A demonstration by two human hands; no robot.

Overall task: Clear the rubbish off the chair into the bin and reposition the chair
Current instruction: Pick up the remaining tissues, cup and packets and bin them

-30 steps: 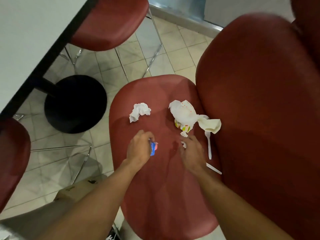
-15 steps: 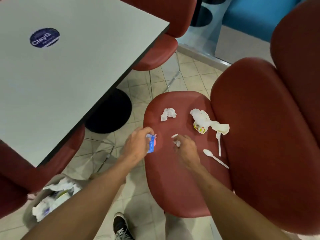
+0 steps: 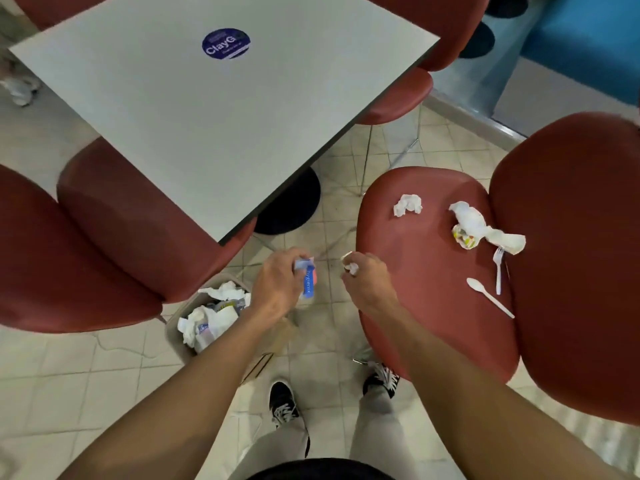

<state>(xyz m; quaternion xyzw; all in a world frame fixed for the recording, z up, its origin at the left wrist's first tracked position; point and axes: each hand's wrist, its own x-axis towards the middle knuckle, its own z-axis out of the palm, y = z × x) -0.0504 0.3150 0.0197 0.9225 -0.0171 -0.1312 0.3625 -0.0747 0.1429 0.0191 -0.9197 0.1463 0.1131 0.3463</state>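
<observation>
Tiled floor (image 3: 62,368) with a full bin (image 3: 211,317) beside the table (image 3: 207,126). The left hand (image 3: 277,289) grips a blue packet (image 3: 309,282); the right hand (image 3: 367,282) pinches a tissue scrap (image 3: 350,265). Both are near the bin, not over it. Tissues, fork and spoon (image 3: 488,296) remain on the chair (image 3: 415,271). Risk: releasing early drops rubbish on the floor; the heaped bin may shed it.
</observation>
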